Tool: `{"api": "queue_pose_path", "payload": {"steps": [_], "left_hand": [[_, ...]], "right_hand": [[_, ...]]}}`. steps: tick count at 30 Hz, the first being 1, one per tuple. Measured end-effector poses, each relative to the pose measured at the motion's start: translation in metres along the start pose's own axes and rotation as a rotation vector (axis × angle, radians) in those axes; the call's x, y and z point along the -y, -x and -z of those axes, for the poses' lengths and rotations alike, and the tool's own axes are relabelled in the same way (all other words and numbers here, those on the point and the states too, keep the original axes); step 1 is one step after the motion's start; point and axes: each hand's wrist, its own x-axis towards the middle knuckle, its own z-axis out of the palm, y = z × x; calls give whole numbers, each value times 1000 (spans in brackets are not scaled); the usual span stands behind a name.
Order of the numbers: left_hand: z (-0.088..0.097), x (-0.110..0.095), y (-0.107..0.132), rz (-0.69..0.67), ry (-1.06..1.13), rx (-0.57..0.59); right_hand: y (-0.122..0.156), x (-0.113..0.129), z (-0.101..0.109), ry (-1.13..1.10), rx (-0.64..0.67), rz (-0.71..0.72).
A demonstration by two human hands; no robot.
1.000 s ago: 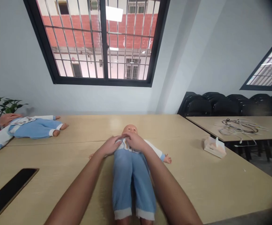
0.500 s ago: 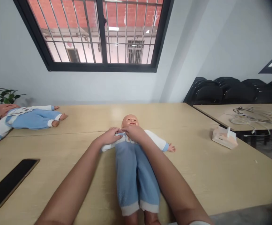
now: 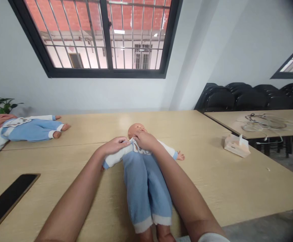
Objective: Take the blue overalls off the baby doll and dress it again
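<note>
A baby doll (image 3: 137, 181) lies on its back on the wooden table, dressed in blue trousers and a white top with blue cuffs. At the doll's chest, just below its chin, my left hand (image 3: 116, 145) pinches one front edge of the doll's top (image 3: 116, 158). My right hand (image 3: 146, 139) is closed on the opposite edge near the collar and covers part of the doll's face. Between my hands the top's front is parted and a little of the doll's chest shows. My right fingertips are partly hidden.
A second doll (image 3: 32, 129) in the same kind of outfit lies at the far left, by a potted plant (image 3: 3, 106). A phone (image 3: 10, 201) lies at the near left. A tissue box (image 3: 236, 145) stands on the right; cables (image 3: 264, 122) lie on another table before stacked chairs (image 3: 249, 97).
My hands have moved slightly apart, and the front of the top shows a wider gap. The doll's sleeve beside my left hand is more exposed. My view has turned slightly right.
</note>
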Motion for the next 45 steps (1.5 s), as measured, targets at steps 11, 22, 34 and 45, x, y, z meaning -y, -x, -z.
{"api": "queue_pose_path", "payload": {"steps": [11,22,34,45], "left_hand": [[-3,2,1,-28,70,-121],[16,-10,8,42,-54,-108],[-7,-33,25,134,-451,47],[-9,-41,27,90,-559,70]], "right_hand": [[-2,3,-4,-30,79,125],[-3,-21,-4,78,-154,-202],[-2,-50,-7,-31,-298,-489],[-2,-55,-9,-5,-326,-548]]}}
